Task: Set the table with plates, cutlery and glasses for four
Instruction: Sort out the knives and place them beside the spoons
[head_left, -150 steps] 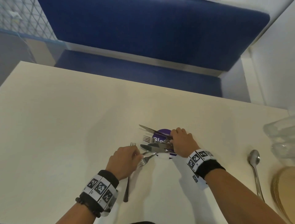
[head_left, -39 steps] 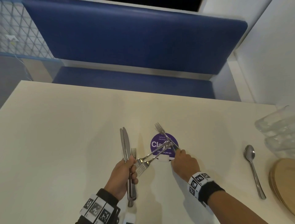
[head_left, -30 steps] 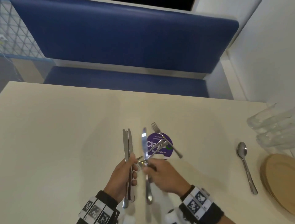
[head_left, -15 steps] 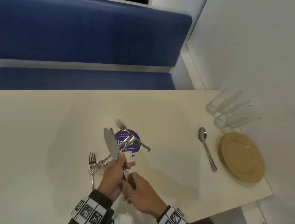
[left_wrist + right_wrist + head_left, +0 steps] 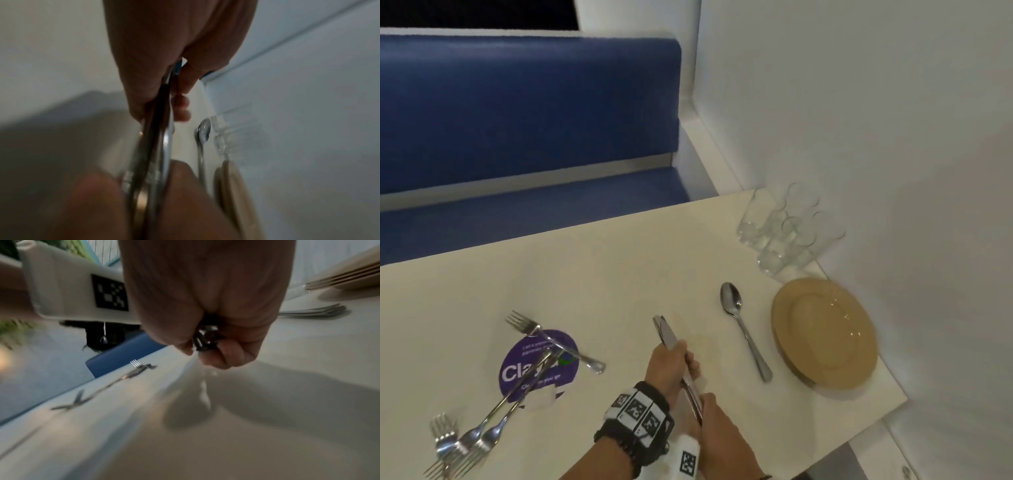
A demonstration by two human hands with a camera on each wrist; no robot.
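My left hand grips a bundle of steel knives by the middle, blades pointing away from me over the cream table. My right hand holds the same bundle at its handle ends, just behind the left. In the left wrist view my fingers curl round the knives. In the right wrist view the handle ends sit pinched in my right hand. Several forks lie crossed at the left. A spoon lies to the right of my hands.
A stack of tan plates sits by the wall at the right, with several clear glasses behind it. A purple round sticker lies under the forks. A blue bench runs along the table's far side.
My right hand added a knife to the left hand's bundle and took hold of the handle ends. Both hands moved right with the knives, away from the forks. My view swung right.
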